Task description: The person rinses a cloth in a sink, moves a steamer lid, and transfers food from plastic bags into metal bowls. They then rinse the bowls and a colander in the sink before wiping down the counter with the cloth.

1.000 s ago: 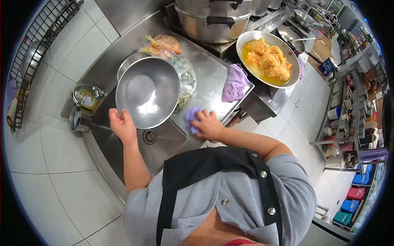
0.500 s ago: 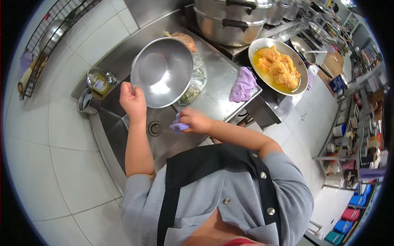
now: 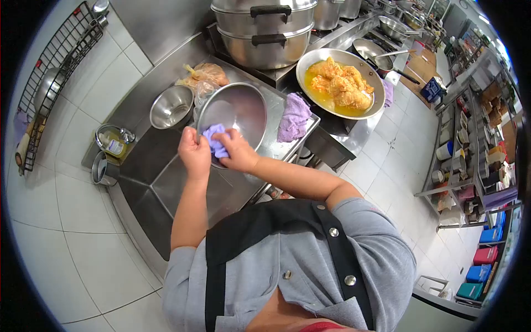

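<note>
A large steel bowl (image 3: pixel 243 110) is tilted over the steel counter, its inside facing me. My left hand (image 3: pixel 194 153) is closed on the bowl's near left rim. In my right hand (image 3: pixel 237 152) is a small purple cloth (image 3: pixel 216 138), pressed at the bowl's lower left edge. Left of the large bowl, a smaller steel bowl (image 3: pixel 172 107) rests at the sink's back edge. Behind them lies a plastic bag with brown contents (image 3: pixel 209 74).
A second purple cloth (image 3: pixel 294 118) lies on the counter's right end. Beyond it stands a wide pan of fried food in oil (image 3: pixel 345 86). A stacked steamer pot (image 3: pixel 265 39) is at the back. The sink (image 3: pixel 160 182) is left of my arms.
The large bowl has lowered in the view, and my right hand has brought the small cloth up to it. The view has shifted, and the smaller bowl now shows.
</note>
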Tool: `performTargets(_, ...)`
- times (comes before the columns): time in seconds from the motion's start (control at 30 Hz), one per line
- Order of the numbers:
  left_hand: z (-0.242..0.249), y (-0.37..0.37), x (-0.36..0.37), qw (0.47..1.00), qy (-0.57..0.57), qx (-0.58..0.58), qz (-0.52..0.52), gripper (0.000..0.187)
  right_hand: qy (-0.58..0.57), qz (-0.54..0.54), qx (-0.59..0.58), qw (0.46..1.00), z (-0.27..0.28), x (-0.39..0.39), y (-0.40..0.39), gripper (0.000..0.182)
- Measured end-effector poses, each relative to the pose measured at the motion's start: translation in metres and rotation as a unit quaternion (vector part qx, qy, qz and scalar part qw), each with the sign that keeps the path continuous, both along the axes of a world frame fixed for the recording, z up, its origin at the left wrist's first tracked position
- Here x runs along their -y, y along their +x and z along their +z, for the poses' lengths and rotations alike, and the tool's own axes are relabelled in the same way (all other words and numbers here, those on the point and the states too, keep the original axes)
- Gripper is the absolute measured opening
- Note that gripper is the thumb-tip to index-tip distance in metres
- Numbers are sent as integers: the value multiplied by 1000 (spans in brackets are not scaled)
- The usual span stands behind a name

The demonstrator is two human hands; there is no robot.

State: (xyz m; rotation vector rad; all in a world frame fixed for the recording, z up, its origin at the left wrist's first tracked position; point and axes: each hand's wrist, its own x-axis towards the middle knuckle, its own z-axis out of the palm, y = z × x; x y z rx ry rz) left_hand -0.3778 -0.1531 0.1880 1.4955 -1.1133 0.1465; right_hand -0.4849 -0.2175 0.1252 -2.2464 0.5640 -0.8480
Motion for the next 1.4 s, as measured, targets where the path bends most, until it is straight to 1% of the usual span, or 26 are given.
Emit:
performTargets(0.03,-1,-8,4,1000,17,4,6,19,51,40,47,997,-9,-4,3,59)
performTargets(0.1,-32,4,17,997,14,-55,-45,18,332,137,18,933,12,0,-19,60)
performTargets(0.17,-50,12,25,985,114,-99,-81,19,357,199,-110,906,24,25,-46,56)
performTargets(0.2,-64,22,28,975,158,-119,-100,19,302,200,-137,922,37,35,-64,52)
performTargets(0.33,-108,15,23,918,214,-305,-134,15,408,124,3,905,48,75,-105,49)
performTargets(0.43,-96,14,1,884,362,-284,-89,37,230,68,-60,969,82,78,-107,48)
performTargets(0.47,-80,13,-7,910,386,-147,-43,51,228,80,-61,968,80,78,-97,48)
performTargets(0.5,-63,13,-15,914,406,-6,4,66,90,117,-86,985,76,76,-87,46)
performTargets(0.53,-50,15,-19,913,407,-11,14,66,-48,151,-108,981,73,72,-78,44)
performTargets(0.57,-38,18,-20,947,271,-107,-138,82,-48,162,-108,980,82,61,-66,44)
performTargets(0.6,-31,20,-24,932,117,-195,-282,99,5,184,-161,970,99,44,-50,38)
performTargets(0.67,-24,16,-33,898,117,-266,-331,107,54,214,-218,951,109,20,-12,32)
performTargets(0.7,-23,13,-35,853,117,-330,-388,116,75,187,-127,971,106,10,9,27)
performTargets(0.73,-27,6,-30,832,15,-422,-361,122,95,158,-34,982,103,3,29,22)
performTargets(0.77,-25,11,-34,835,9,-421,-355,122,92,165,-35,981,92,-3,51,22)
performTargets(0.83,-20,19,-46,842,-53,-459,-279,126,359,117,139,916,60,-14,88,19)
performTargets(0.97,-26,46,-71,872,-9,-415,-258,119,572,104,121,805,63,-34,118,22)
performTargets(1.03,-32,63,-83,858,35,-452,-240,114,600,129,98,783,62,-39,126,21)
performTargets(1.1,-38,85,-91,840,78,-487,-225,110,495,231,-77,834,65,-40,126,31)
performTargets(1.13,-41,102,-94,792,114,-532,-276,90,259,305,-135,907,69,-38,116,48)
performTargets(1.17,-48,117,-101,738,149,-572,-325,71,258,311,-137,905,79,-37,105,48)
performTargets(1.2,-51,127,-113,708,163,-613,-309,41,-73,317,-152,933,90,-35,95,56)
performTargets(1.23,-54,132,-118,711,159,-613,-306,41,-397,286,-146,860,99,-34,93,65)
performTargets(1.3,-31,130,-124,643,201,-650,-351,34,-471,299,-77,826,112,-33,101,67)
performTargets(1.33,-28,130,-126,633,194,-654,-366,21,-535,306,-10,787,114,-33,104,70)
performTargets(1.4,-30,129,-128,623,217,-659,-361,14,-512,366,19,777,87,-33,117,67)
